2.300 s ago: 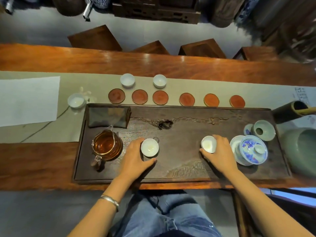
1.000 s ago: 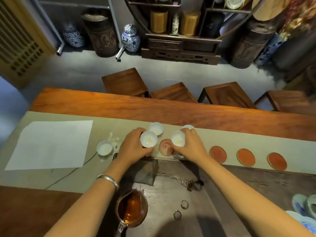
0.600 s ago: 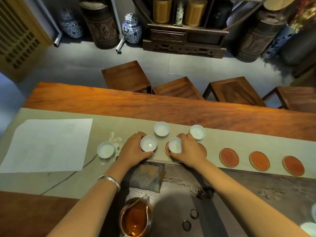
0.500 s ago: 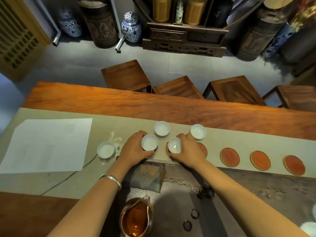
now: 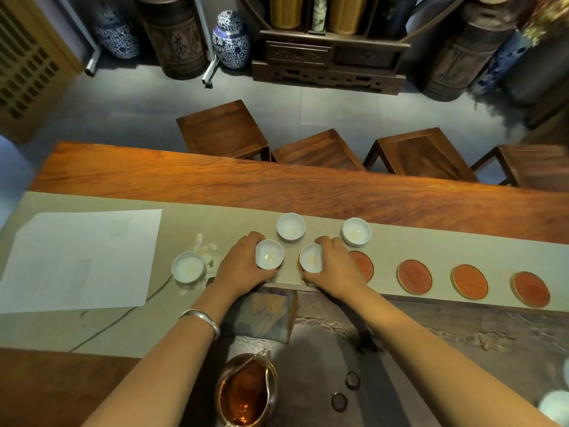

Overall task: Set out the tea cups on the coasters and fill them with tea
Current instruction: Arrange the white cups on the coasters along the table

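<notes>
White porcelain tea cups (image 5: 269,254) (image 5: 311,258), frame centre, each enclosed in one hand's grip, left hand (image 5: 241,266), right hand (image 5: 334,265); seat them centred on round terracotta coasters (image 5: 414,276), then release gently

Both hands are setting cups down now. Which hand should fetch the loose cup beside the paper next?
Left, probably: the left hand sits nearer the loose cup; the right hand would cross over.

One head-worn wide-angle view only. It looks forward and steeply down from the near side of the long reddish wooden table (image 5: 277,192), close above the dark carved wooden tea tray (image 5: 462,334), reaching the brown wooden stools (image 5: 223,129) beyond.
</notes>
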Available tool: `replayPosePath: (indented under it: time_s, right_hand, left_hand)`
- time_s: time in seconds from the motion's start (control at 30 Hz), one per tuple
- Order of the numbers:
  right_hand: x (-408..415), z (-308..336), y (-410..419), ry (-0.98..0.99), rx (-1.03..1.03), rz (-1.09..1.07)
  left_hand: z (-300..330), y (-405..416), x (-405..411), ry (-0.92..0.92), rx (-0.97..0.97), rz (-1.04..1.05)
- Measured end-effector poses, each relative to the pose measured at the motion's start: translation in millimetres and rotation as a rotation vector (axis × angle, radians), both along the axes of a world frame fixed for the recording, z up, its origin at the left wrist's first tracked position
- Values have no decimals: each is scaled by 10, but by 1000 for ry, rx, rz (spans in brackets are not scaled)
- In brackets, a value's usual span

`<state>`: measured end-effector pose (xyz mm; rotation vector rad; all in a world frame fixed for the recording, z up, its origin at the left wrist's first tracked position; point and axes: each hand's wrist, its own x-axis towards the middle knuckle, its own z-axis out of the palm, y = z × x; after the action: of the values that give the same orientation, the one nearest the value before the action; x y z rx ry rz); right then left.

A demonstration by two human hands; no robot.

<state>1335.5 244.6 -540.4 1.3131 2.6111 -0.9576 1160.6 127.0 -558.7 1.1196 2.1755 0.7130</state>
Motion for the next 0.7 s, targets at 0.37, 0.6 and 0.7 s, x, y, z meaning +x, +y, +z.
replayPosePath:
  time_s: [0.37,0.6,0.7]
  right_hand:
    - [161,197,189,105,80,-61]
    - [390,261,582,136,153,-204]
    - [462,218,676,100,164,-212]
  left_hand:
    - [109,210,31,93,31,26]
    - [215,646,-6,180,29,-68]
    - [170,735,-63,184,-11,-83]
